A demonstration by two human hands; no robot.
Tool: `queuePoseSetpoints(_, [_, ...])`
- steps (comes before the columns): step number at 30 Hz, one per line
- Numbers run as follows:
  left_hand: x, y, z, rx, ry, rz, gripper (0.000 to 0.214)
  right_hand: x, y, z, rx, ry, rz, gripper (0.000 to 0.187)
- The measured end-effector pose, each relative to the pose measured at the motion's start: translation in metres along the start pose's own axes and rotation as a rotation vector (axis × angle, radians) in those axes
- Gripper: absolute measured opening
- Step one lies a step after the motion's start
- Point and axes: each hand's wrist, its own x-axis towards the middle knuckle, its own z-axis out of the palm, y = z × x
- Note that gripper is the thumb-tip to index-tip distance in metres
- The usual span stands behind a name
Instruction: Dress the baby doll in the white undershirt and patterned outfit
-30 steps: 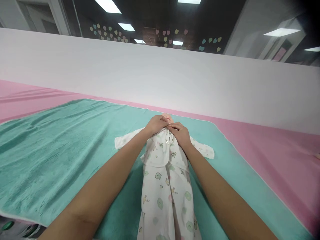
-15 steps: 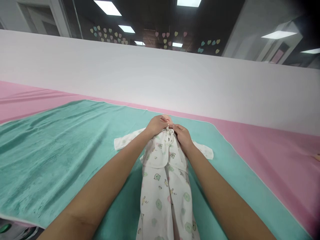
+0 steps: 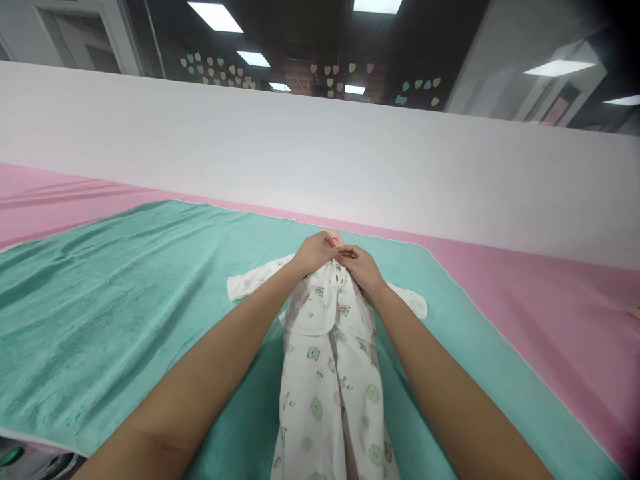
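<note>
A baby doll (image 3: 334, 235) lies on its back, mostly hidden by its clothes and my hands. It wears a white wrap top (image 3: 320, 310) and white trousers (image 3: 317, 393), both printed with small green, yellow and pink figures. At the top's neckline, my left hand (image 3: 317, 252) is closed with its fingers pinched together. Opposite it, my right hand (image 3: 361, 268) is closed too, its fingertips meeting the left ones just below the doll's head. Both pinch the top at the collar; the exact bit of cloth or tie is hidden. Long sleeves stretch out to either side.
Under the doll is a teal blanket (image 3: 125, 300), wrinkled on the left, over a pink cover (image 3: 550, 320). A white padded wall (image 3: 320, 153) runs along the back below a dark window with heart stickers. Something with a green part (image 3: 11, 456) shows at lower left.
My right hand has shifted slightly left and up, its fingers now against the left hand's fingertips. The white ties at the neckline are now more covered. The doll lies as before.
</note>
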Motion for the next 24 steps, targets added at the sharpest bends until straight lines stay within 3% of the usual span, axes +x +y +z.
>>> queuePoseSetpoints(18, [-0.001, 0.001, -0.007, -0.001, -0.024, 0.051, 0.005, -0.002, 0.001, 0.002, -0.067, 0.038, -0.018, 0.03])
queuePoseSetpoints(24, [0.0, 0.001, -0.006, -0.035, 0.006, 0.007, 0.004, -0.002, -0.002, 0.003, -0.114, 0.053, -0.027, 0.029])
